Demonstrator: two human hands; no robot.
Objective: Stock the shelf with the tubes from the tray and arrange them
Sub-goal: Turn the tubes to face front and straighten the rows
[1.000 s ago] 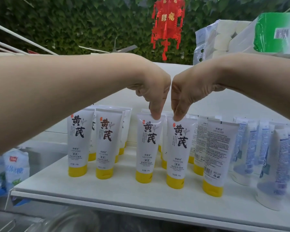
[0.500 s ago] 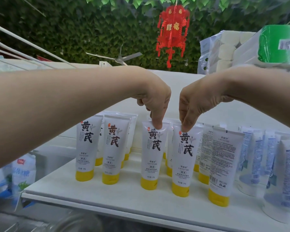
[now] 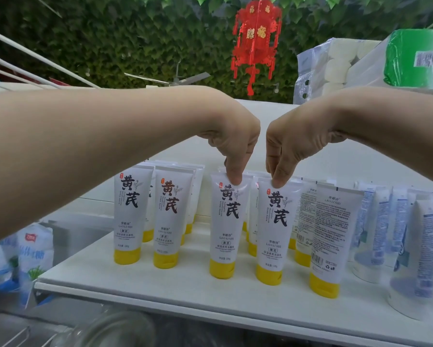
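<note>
White shelf (image 3: pixel 160 304) holds rows of tubes (image 3: pixel 133 209) on their yellow caps (image 3: pixel 126 256). Your left hand (image 3: pixel 235 144) pinches the top of the left tube (image 3: pixel 226 221), your right hand (image 3: pixel 293 146) pinches the right tube (image 3: pixel 273 229). Stocking seems mostly done; aligning remains. No tray is visible.

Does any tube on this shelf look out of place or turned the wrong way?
Yes. In the front row, the rightmost yellow-capped tube shows its back label with the barcode, while the other front tubes show the large characters. Nothing looks spilled or fallen.
</note>
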